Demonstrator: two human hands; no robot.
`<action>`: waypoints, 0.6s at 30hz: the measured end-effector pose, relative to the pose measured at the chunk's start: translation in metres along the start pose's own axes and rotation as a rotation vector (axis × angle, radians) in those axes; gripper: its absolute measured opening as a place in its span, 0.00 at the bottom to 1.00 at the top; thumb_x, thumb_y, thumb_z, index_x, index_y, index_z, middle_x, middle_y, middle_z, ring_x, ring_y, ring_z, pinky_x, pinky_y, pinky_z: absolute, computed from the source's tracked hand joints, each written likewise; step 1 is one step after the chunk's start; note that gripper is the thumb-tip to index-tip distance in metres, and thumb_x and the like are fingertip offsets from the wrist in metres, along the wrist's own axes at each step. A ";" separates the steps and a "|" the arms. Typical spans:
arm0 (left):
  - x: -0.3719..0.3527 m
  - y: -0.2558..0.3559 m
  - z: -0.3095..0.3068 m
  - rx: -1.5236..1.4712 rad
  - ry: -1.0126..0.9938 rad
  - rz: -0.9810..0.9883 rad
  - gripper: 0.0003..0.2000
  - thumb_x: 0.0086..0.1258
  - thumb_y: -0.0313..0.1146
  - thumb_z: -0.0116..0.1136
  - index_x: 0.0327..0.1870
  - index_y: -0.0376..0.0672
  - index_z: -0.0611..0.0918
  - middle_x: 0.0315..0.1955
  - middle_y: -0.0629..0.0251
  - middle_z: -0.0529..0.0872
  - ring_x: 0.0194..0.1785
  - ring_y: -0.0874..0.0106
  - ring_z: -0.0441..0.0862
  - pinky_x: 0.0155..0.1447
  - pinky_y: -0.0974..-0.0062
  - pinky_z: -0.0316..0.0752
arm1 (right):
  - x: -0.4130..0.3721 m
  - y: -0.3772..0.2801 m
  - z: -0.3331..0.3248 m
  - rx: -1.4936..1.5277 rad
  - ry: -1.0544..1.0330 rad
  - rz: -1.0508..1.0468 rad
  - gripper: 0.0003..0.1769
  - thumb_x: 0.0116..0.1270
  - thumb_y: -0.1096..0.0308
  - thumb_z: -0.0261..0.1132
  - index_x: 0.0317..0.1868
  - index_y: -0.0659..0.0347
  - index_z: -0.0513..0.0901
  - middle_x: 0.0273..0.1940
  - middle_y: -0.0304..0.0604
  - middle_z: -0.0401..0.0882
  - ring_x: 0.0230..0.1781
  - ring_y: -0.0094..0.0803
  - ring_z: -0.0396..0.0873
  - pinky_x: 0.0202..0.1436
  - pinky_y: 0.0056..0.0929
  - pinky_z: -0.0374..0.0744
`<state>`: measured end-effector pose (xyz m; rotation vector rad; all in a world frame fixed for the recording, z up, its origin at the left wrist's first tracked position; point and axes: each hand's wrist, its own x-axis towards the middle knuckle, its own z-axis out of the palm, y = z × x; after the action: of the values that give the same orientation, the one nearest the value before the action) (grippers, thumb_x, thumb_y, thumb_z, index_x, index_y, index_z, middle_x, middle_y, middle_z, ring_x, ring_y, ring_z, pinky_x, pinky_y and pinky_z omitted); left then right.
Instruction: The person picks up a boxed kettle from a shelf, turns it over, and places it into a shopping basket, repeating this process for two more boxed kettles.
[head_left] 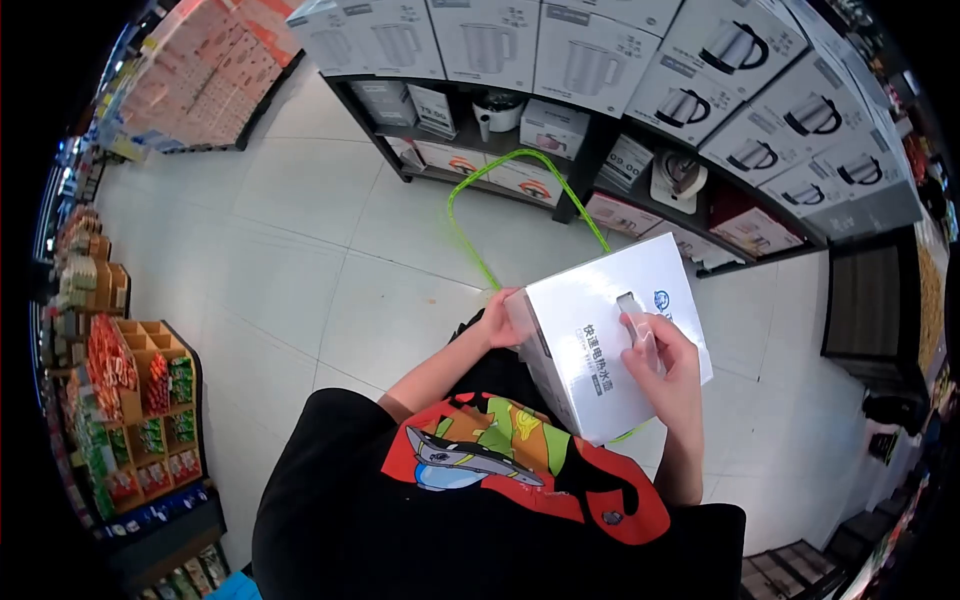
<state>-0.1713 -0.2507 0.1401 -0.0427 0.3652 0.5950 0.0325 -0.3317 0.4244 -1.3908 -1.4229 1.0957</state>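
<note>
In the head view, one white box [630, 390] lies in front of the shirt [370, 500], toward 4 o'clock. Its printed face is turned up toward the camera, tilted, and its narrow handle [640, 325] runs along an 11-to-5 o'clock line. The large print runs nearly the same way, reading toward 5 o'clock. A side face shows toward 8 o'clock. The two faces look close in length, so the long axis cannot be told.

There are two hands, one box, one handle and one green loop [520, 153]. On the shelf [595, 150], between 12 and 2 o'clock, six pictures of dark-handled kettles show on stacked cartons [775, 110].

The left hand [500, 318] grips the box at its 10 o'clock corner, some fingers hidden. The right hand [665, 365] has its fingers closed on the handle, at the box's 3 o'clock side. The box lies between the hands, over part of the loop. One bin rack [155, 400] stands toward 8 o'clock on the floor [270, 270].
</note>
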 end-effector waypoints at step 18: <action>-0.174 0.095 0.013 0.169 -0.126 0.928 0.25 0.61 0.43 0.36 0.57 0.37 0.66 0.55 0.58 0.70 0.58 0.62 0.67 0.62 0.63 0.60 | 0.036 -0.038 0.159 -0.173 -0.301 -0.482 0.66 0.35 0.36 0.69 0.67 0.54 0.41 0.66 0.59 0.23 0.68 0.56 0.32 0.65 0.52 0.46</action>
<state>-0.3535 -0.2644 0.2192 0.3433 0.2992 1.4726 -0.1320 -0.3000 0.4188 -0.9394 -1.9825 0.9015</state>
